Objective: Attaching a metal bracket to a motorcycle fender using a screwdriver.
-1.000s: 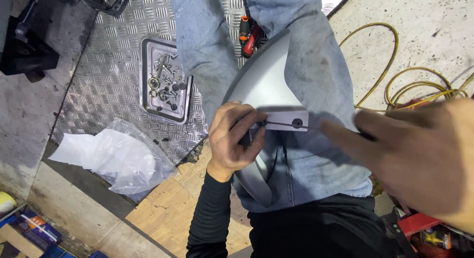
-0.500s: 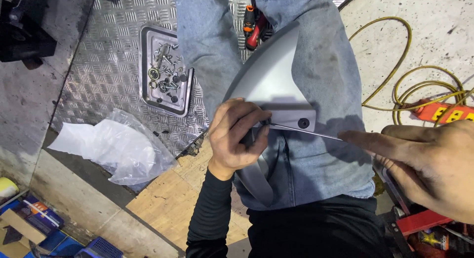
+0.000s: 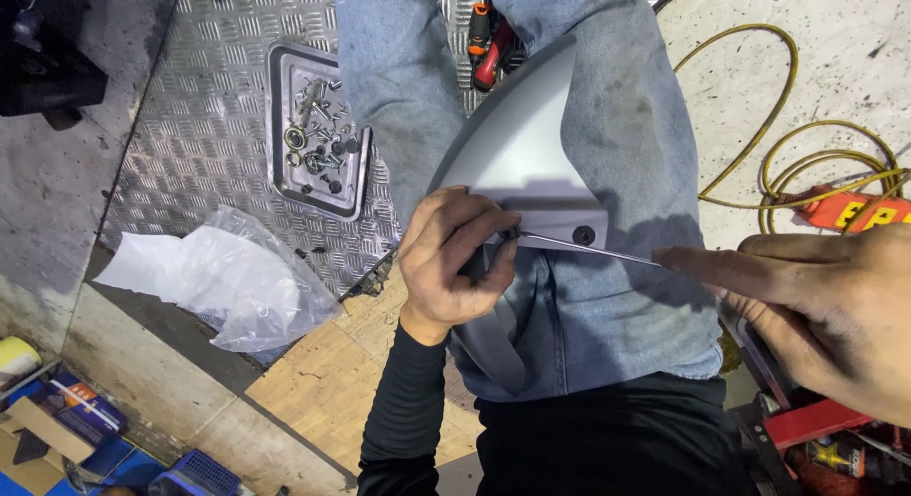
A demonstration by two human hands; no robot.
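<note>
Left hand is clamping its grip on the grey plastic panel lying across the lap, unchanged from before. Right hand is pinching a thin metal rod, tip at the panel by the left fingers; since a second ago it is sitting lower, the rod now showing. Metal tray on the tread-plate floor is holding loose screws and nuts. Crumpled plastic bag nearby.
</note>
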